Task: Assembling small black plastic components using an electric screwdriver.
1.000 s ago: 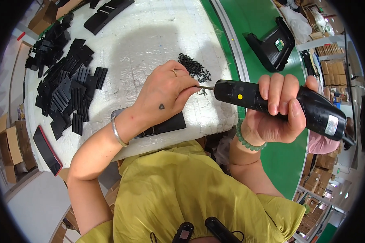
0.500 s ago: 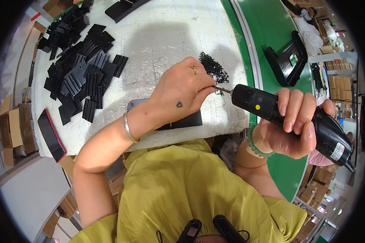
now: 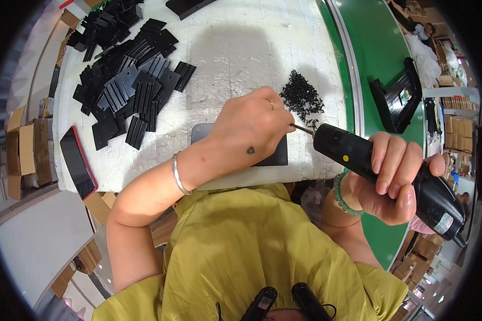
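My right hand [image 3: 396, 174] is wrapped round a black electric screwdriver [image 3: 345, 148], held nearly level with its thin bit pointing left. My left hand [image 3: 257, 125] is closed in a pinch at the bit's tip; whatever its fingertips hold is hidden. Below my left hand lies a flat black plate [image 3: 277, 155] at the table's near edge, mostly covered by the hand and wrist. Just beyond the bit, a heap of small black screws [image 3: 301, 93] is spread on the white table covering [image 3: 235, 69].
Many black ridged plates [image 3: 139, 80] are piled at the left. A red-edged phone [image 3: 79, 163] rests at the left table edge. On the green surface [image 3: 372, 37] at the right stands a black frame-like part [image 3: 399, 99]. Cardboard boxes [image 3: 35, 147] are beyond the left side.
The whole view has shifted, so the table things appear farther right. Against the screw heap, both hands and the screwdriver have moved slightly left. The grip and pinch look the same.
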A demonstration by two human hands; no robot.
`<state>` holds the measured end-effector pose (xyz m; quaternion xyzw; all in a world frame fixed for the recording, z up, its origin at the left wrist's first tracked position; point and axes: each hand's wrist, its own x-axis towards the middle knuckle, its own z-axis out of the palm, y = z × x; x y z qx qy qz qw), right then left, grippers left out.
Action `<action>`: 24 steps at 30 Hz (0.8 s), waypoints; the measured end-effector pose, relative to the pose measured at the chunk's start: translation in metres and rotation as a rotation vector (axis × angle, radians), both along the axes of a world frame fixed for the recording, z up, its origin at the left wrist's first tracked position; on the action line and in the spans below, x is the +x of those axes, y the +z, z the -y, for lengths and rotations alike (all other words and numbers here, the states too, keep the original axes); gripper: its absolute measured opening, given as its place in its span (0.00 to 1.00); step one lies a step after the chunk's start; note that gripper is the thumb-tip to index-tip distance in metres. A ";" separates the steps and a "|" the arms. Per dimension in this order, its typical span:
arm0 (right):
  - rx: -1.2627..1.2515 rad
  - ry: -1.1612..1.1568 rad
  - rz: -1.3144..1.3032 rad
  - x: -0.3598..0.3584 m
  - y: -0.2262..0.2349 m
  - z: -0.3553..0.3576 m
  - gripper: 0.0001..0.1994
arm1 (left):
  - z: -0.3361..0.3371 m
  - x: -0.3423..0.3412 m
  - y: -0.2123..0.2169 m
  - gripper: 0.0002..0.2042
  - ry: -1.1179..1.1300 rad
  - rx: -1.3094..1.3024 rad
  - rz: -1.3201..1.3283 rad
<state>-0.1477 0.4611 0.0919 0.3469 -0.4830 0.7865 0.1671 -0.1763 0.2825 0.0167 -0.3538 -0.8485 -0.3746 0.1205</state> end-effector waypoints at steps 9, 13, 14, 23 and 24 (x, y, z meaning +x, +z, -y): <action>0.045 0.095 0.027 -0.006 0.002 0.005 0.21 | 0.017 -0.001 0.003 0.03 -0.055 0.123 0.126; 0.055 0.022 -0.014 0.003 0.004 0.012 0.19 | 0.013 0.007 0.004 0.05 -0.015 0.144 0.111; 0.051 -0.007 -0.015 0.004 0.004 0.013 0.19 | 0.013 0.007 0.003 0.06 -0.006 0.162 0.104; -0.047 -0.048 -0.010 -0.007 -0.004 -0.001 0.19 | 0.104 -0.030 0.006 0.35 0.461 -0.504 0.067; -0.054 -0.068 -0.015 -0.008 -0.005 -0.002 0.19 | 0.112 -0.037 0.006 0.33 0.445 -0.548 0.152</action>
